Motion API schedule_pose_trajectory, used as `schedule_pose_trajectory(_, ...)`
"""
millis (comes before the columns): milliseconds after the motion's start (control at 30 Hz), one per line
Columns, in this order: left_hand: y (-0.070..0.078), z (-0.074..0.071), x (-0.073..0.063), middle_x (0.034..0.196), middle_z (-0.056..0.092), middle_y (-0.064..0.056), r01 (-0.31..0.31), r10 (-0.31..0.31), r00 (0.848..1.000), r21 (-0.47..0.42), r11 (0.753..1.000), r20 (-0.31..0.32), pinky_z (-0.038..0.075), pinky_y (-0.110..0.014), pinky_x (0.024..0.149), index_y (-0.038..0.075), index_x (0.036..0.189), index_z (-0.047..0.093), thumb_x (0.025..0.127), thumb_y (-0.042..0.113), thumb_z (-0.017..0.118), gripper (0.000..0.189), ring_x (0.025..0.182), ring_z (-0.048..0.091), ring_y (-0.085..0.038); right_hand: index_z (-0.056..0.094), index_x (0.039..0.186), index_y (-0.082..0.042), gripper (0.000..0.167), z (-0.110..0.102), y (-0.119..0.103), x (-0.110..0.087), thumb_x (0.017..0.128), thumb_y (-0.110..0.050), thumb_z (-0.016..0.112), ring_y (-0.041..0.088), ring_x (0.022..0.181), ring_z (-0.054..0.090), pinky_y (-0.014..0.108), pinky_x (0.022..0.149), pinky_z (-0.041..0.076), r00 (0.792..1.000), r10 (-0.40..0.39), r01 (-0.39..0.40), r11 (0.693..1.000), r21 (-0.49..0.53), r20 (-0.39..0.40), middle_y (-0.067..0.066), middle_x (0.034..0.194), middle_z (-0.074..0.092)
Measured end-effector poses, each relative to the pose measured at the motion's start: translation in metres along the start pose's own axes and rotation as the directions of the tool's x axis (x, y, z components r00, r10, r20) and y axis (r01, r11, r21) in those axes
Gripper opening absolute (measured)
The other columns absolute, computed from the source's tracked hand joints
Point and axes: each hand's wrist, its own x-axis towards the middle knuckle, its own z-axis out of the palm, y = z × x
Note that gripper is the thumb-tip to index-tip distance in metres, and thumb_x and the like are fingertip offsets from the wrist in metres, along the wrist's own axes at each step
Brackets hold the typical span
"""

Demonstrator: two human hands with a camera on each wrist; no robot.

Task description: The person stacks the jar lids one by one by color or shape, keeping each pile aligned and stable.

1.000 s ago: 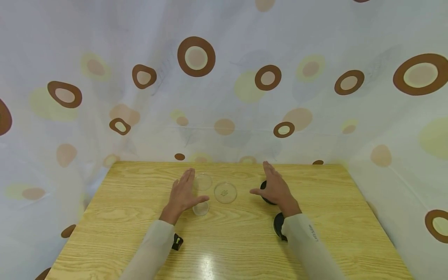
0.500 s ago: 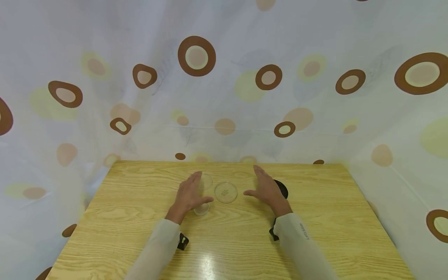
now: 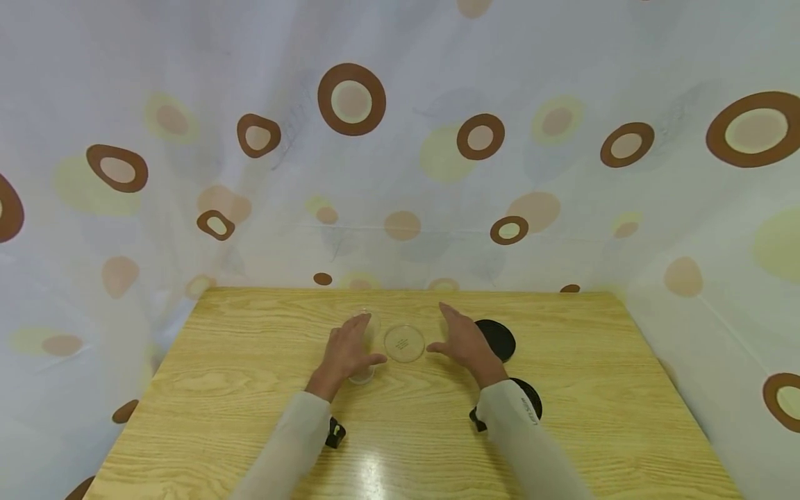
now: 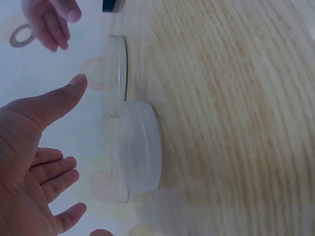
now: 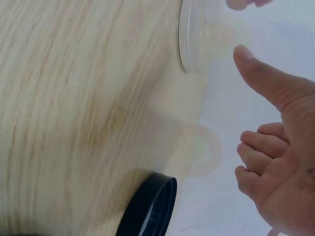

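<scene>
Between my two hands lies a clear, shallow round dish (image 3: 404, 343) with small print on its face. My left hand (image 3: 345, 354) hovers at its left, thumb spread toward it, holding nothing. That hand partly covers a second clear disc (image 3: 373, 321) behind it and a smaller frosted round piece (image 3: 362, 376) in front, which looks like a lid in the left wrist view. To the dish's right is my right hand (image 3: 465, 345), fingers extended and thumb apart, also holding nothing. The right wrist view shows it above the table near a black ridged lid (image 5: 147, 206).
Two round black pieces lie on the right: a far black lid (image 3: 500, 340) beside my right hand, and a nearer one (image 3: 531, 397) partly under the right sleeve. The wooden table (image 3: 250, 403) is bounded by a patterned curtain (image 3: 400, 173) behind and at both sides.
Both hands have drawn inward toward the printed clear dish, the left moving right and the right moving left. The black lids are more exposed. The pieces on the table have stayed put.
</scene>
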Motion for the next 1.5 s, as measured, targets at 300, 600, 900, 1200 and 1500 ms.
schedule_pose_trajectory(300, 0.006, 0.010, 0.002, 0.142, 0.047, -0.014, 0.005, -0.005, 1.000, -0.023, 1.000, 0.014, 0.034, -0.052, 0.105, 0.004, 0.140, 0.044, 0.074, 0.037, 0.080, 0.082, 0.131, 0.044, -0.033, 0.027, 0.149, -0.005, 0.089, 0.011, -0.004, 0.004, 0.079, -0.029, 0.077, 0.039, 0.134, 0.039, 0.054, 0.105, 0.038, 1.000, -0.004, 0.005, 0.999, -0.034, 0.010, 0.019, 0.151, 0.034)
schedule_pose_trajectory(600, 0.008, 0.021, 0.005, 0.138, 0.052, -0.013, -0.022, 0.022, 1.000, 0.013, 1.000, 0.018, 0.039, -0.049, 0.100, 0.004, 0.136, 0.048, 0.073, 0.036, 0.081, 0.078, 0.126, 0.048, -0.031, 0.033, 0.146, -0.003, 0.083, 0.022, -0.008, 0.007, 0.079, -0.026, 0.077, 0.036, 0.129, 0.046, 0.049, 0.104, 0.041, 1.000, 0.005, -0.003, 0.997, -0.072, 0.024, 0.017, 0.146, 0.043)
schedule_pose_trajectory(900, 0.009, 0.027, 0.007, 0.132, 0.058, -0.013, -0.030, 0.030, 1.000, 0.005, 1.000, 0.006, 0.041, -0.048, 0.094, 0.003, 0.132, 0.052, 0.071, 0.033, 0.083, 0.074, 0.120, 0.054, -0.031, 0.039, 0.143, -0.001, 0.076, 0.029, -0.006, 0.007, 0.081, -0.024, 0.076, 0.038, 0.123, 0.051, 0.050, 0.101, 0.043, 1.000, -0.019, 0.021, 0.996, -0.088, 0.024, 0.020, 0.138, 0.051)
schedule_pose_trajectory(1200, 0.012, 0.031, 0.011, 0.125, 0.062, -0.013, -0.033, 0.033, 0.999, 0.009, 0.999, 0.013, 0.043, -0.049, 0.090, 0.003, 0.125, 0.057, 0.071, 0.029, 0.084, 0.065, 0.114, 0.057, -0.031, 0.045, 0.138, 0.000, 0.070, 0.035, -0.004, 0.008, 0.080, -0.022, 0.076, 0.036, 0.116, 0.057, 0.047, 0.098, 0.046, 0.997, -0.079, 0.080, 0.992, -0.093, 0.016, 0.020, 0.130, 0.058)
schedule_pose_trajectory(1500, 0.013, 0.035, 0.011, 0.126, 0.062, -0.014, -0.013, 0.012, 1.000, 0.016, 1.000, 0.014, 0.043, -0.049, 0.091, 0.002, 0.127, 0.056, 0.073, 0.029, 0.082, 0.066, 0.115, 0.056, -0.032, 0.053, 0.129, -0.001, 0.060, 0.039, -0.005, 0.007, 0.078, -0.020, 0.078, 0.034, 0.108, 0.061, 0.046, 0.093, 0.049, 0.994, -0.107, 0.106, 0.990, -0.094, -0.009, 0.017, 0.119, 0.064)
